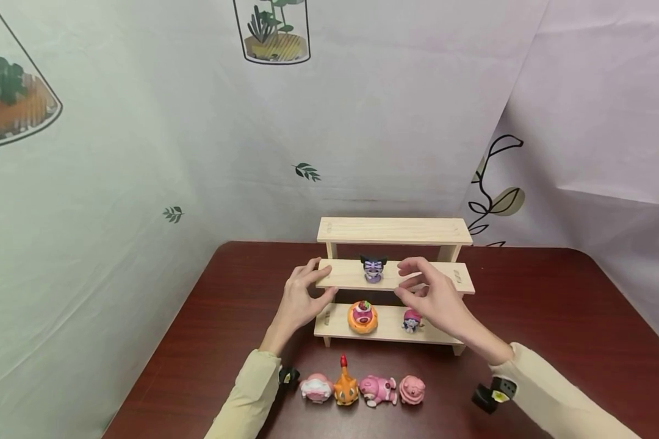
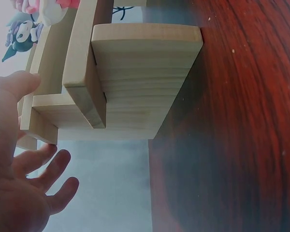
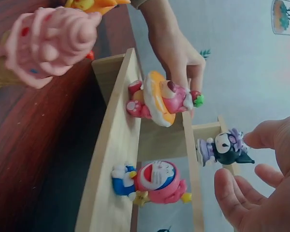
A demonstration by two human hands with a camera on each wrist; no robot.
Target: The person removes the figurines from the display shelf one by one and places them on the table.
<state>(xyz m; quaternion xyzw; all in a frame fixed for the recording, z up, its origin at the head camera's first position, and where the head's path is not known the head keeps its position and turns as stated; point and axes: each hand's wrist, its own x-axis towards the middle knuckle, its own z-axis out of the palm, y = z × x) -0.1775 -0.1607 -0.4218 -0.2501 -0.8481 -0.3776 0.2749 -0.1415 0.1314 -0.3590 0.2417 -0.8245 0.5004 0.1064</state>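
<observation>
A three-tier wooden display stand (image 1: pixel 395 230) stands on the table. My left hand (image 1: pixel 301 297) pinches the left end of its middle shelf (image 1: pixel 340 277), its thumb and index finger on either side of the board in the left wrist view. A purple figurine with a black-eared hood (image 1: pixel 373 269) is upright on that shelf. Just to the right of it is my right hand (image 1: pixel 436 299), thumb and fingers spread and holding nothing; the right wrist view shows a fingertip close beside the figurine's head. On the bottom shelf sit a pink bear in an orange ring (image 1: pixel 362 317) and a pink-hooded blue figurine (image 1: pixel 411 321).
In front of the stand, a row on the dark red table (image 1: pixel 198 366) holds a pink-and-white figurine (image 1: pixel 316 388), an orange figurine with a red-tipped tail (image 1: pixel 346 390), a pink bear lying down (image 1: pixel 377 389) and a round pink figurine (image 1: pixel 412 389). A pale printed curtain (image 1: pixel 390 134) hangs behind.
</observation>
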